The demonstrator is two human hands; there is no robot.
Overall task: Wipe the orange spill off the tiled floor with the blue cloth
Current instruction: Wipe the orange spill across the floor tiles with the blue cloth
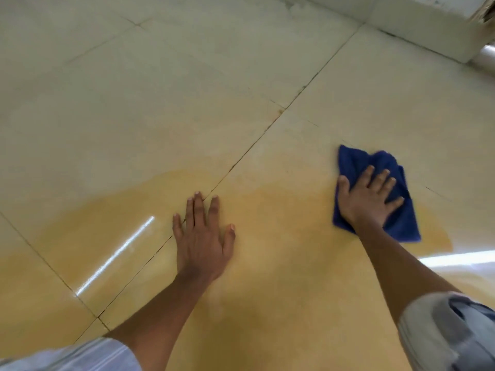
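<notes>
The wide orange liquid spill (pixel 267 236) is spreading across the near part of the pale tiled floor (pixel 160 89). The left hand (pixel 203 236) is lying flat on it, while the right hand (pixel 367 199) is pressing the crumpled blue cloth (pixel 375 188) at its right edge.

A single wide-angle view is taken from the person's head, directed forward and steeply down at the tiled floor (pixel 187 76). The floor is seen from close range, with both forearms entering from the bottom edge. The frame is tilted, so the grout lines run diagonally. A white wall base (pixel 401 20) is caught at the top right corner.
</notes>
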